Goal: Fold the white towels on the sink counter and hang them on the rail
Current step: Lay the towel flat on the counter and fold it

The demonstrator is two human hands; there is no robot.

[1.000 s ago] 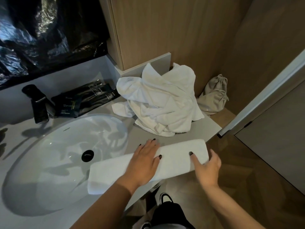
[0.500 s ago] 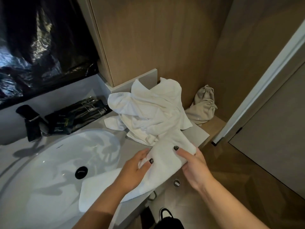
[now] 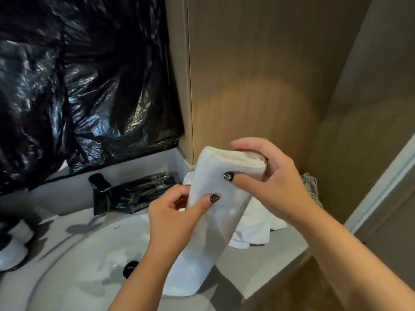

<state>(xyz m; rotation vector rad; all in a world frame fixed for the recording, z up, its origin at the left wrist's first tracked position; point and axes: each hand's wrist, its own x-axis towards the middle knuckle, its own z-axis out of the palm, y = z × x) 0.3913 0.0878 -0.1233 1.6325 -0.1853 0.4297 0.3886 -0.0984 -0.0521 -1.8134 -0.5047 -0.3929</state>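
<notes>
A folded white towel (image 3: 213, 221) hangs upright in the air above the sink counter (image 3: 265, 263), its lower end near the basin's rim. My right hand (image 3: 267, 182) grips its top end, thumb in front and fingers behind. My left hand (image 3: 175, 212) pinches its left edge a little lower down. Behind the towel, a heap of unfolded white towels (image 3: 258, 223) lies on the counter, mostly hidden by my hands. No rail is in view.
The white basin (image 3: 89, 265) with its dark drain (image 3: 130, 267) fills the lower left. Black sachets (image 3: 134, 194) lie by the back wall under black plastic sheeting (image 3: 78, 86). A wooden panel (image 3: 247, 75) rises behind. A beige cloth bag (image 3: 311, 187) sits at right.
The folded towel, flat on the counter a second ago, has been lifted by its right end and now hangs upright between both hands. The camera has tilted upward.
</notes>
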